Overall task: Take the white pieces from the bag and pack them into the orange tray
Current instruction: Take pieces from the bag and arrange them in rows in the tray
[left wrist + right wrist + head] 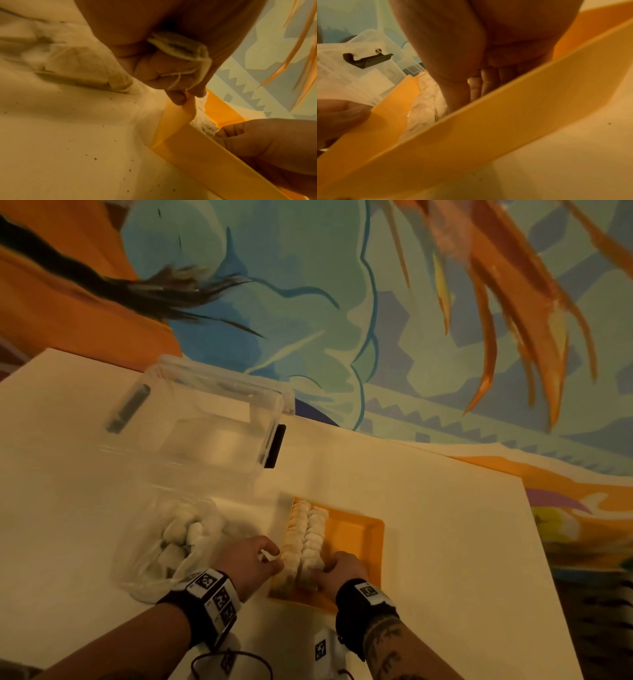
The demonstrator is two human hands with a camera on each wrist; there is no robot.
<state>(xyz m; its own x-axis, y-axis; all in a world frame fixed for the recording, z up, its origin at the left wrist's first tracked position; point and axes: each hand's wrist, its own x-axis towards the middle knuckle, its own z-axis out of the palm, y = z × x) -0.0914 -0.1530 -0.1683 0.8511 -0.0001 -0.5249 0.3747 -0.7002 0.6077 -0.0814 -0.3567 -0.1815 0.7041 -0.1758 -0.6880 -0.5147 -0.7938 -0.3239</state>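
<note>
The orange tray (356,539) lies on the white table, with two rows of white pieces (305,532) along its left side. To its left lies the clear bag (164,553) with more white pieces. My left hand (255,558) is at the tray's left rim (171,117). It holds a white piece (180,46) curled in its palm, while finger and thumb touch the rim. My right hand (342,568) reaches into the tray's near end. Its fingers (476,86) and thumb go down onto the end piece of the right row, and the near wall (488,128) hides their tips.
A clear plastic box (212,422) with a black latch (275,446) stands behind the bag and tray. The table's right edge (534,542) runs close to the tray, over a patterned floor. A marker block (320,648) and a cable lie at the near edge.
</note>
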